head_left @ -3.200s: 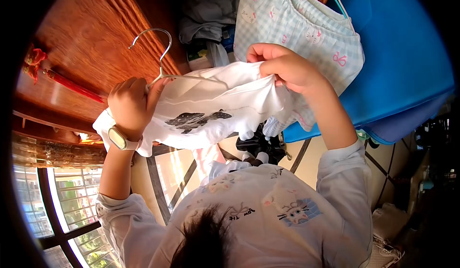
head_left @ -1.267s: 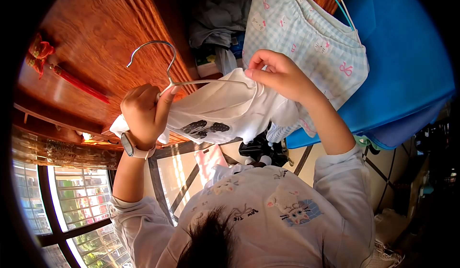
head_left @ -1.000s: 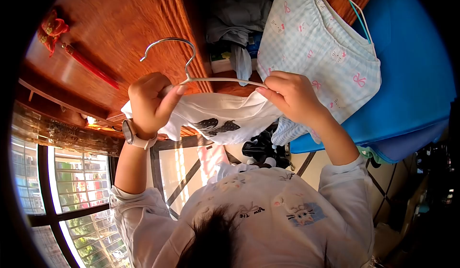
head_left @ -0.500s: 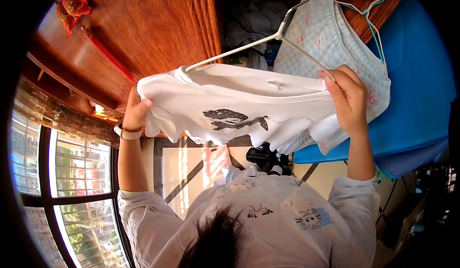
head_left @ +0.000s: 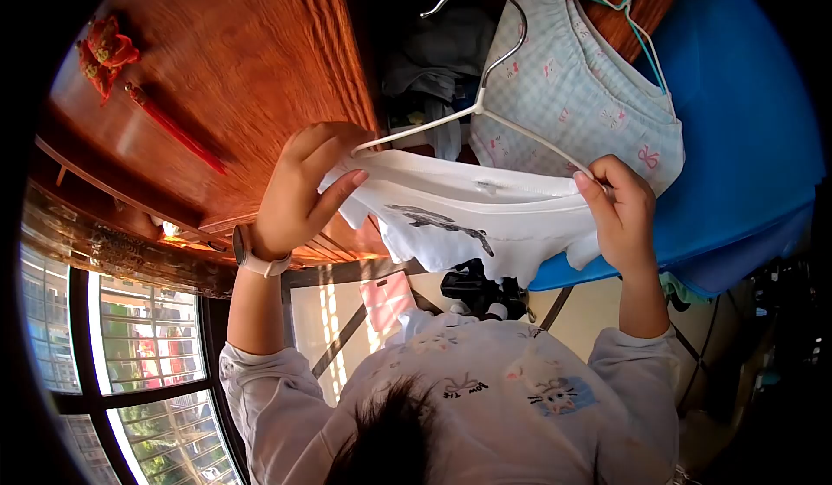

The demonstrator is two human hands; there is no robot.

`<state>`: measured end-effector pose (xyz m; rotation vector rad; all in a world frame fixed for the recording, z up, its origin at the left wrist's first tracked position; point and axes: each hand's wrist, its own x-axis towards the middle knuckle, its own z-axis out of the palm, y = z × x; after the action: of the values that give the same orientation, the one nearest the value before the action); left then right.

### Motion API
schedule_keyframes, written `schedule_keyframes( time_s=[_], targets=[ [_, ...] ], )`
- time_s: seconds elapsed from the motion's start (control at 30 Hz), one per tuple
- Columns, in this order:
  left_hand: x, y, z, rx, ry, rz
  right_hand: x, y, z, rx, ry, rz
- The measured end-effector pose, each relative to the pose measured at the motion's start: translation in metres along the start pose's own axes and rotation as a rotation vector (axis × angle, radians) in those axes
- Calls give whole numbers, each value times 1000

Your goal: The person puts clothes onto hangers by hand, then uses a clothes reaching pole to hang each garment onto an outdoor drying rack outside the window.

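A white T-shirt (head_left: 537, 212) with a dark whale print hangs between my hands, its neckline facing up. Inside the neckline sit the arms of a white clothes hanger (head_left: 479, 109), whose silver hook curves up and to the left. My left hand (head_left: 305, 192), with a watch on the wrist, is closed on the shirt's left shoulder by the hanger's left arm; its thumb lies in front. My right hand (head_left: 620, 212) pinches the right side of the neckline together with the hanger's right end. The hanger's two tips are hidden by fabric and fingers.
Checked light-blue pants (head_left: 563, 78) on another hanger lie at the upper right, over a blue surface (head_left: 737, 121). Dark clothes (head_left: 442, 56) fill an open wooden compartment. A red tassel ornament (head_left: 178, 130) is on the wood at left. A barred window (head_left: 147, 329) stands lower left.
My left hand has moved right along the shirt, from its outer edge to the shoulder near the hanger's arm. The shirt has bunched up, and the hanger sits lower with its whole hook showing.
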<state>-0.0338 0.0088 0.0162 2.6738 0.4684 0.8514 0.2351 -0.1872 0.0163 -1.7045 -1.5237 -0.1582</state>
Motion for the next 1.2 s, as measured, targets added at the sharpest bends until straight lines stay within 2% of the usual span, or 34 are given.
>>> schedule_keyframes(
  time_s=[0.03, 0.07, 0.13, 0.17, 0.23, 0.27, 0.43, 0.5, 0.53, 0.6, 0.63, 0.7, 0.77, 0.87, 0.93, 0.97, 1.1, 1.2],
  targets=[
    [5, 3, 4, 69, -141, -33, -4, -2, -1, -7, 2, 6],
    [7, 1, 6, 64, -143, -26, -8, -4, -3, -3, 1, 19],
    [14, -7, 10, -375, -181, -170, -15, -1, -7, -6, -9, 74],
    [17, -6, 13, -374, -192, -156, -17, 3, -10, -11, 5, 84],
    [17, -1, 21, -497, 35, -56, -23, 11, -17, 60, -188, 104],
    [20, 3, 24, -589, 68, -137, -25, 15, -21, 188, -276, 118],
    [35, -3, 30, -644, 98, -129, -40, 48, -29, 215, -466, 302],
    [46, 3, 33, -391, 268, -43, -52, 45, -26, 328, -290, 309],
    [48, 4, 30, -394, 263, -42, -55, 41, -27, 328, -288, 314],
    [52, 4, 25, 252, 270, -83, -57, 27, -26, 285, -224, 299],
    [53, 6, 27, 248, 274, -71, -58, 19, -25, 269, -219, 314],
    [51, 12, 36, 377, -164, -424, -63, 13, -23, 249, -193, 317],
    [48, -15, 59, 244, -148, -198, -65, 14, -25, 230, -204, 339],
    [76, -2, 69, 108, -176, -198, -72, 22, -22, 285, -71, 492],
    [91, 14, 76, -303, 125, -153, -72, 22, -27, 234, -10, 527],
    [101, 25, 74, -388, 142, -72, -70, 24, -30, 186, 47, 549],
    [122, 32, 78, -303, 191, 46, -44, 32, -59, 255, 226, 552],
    [131, 24, 88, -382, 97, -31, 2, 32, -88, 398, 262, 538]
  ],
)
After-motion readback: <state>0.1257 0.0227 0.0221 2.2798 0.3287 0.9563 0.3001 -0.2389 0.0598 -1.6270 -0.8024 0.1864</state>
